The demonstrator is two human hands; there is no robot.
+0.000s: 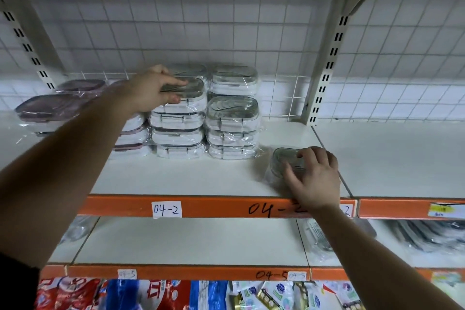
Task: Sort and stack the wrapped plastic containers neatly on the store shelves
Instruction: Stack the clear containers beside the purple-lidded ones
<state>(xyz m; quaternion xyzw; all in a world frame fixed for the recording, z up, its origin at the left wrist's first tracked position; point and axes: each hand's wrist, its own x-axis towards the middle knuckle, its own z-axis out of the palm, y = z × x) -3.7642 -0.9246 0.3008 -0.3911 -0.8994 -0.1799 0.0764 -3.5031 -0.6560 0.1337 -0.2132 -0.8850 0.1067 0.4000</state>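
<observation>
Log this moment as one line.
left hand grips top container on stack | right hand grips lone container on shelf | sorting unfinished

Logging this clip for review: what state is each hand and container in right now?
left hand, grips top container
top container, wrapped, lid on, atop the left stack
right hand, grips lone container
lone container, wrapped, resting on the shelf, apart from stacks
right stack, upright, untouched
purple-lidded containers, wrapped, stacked at left

Left hand (151, 90) and right hand (315, 180) extended forward, fingers curled, gripping.
</observation>
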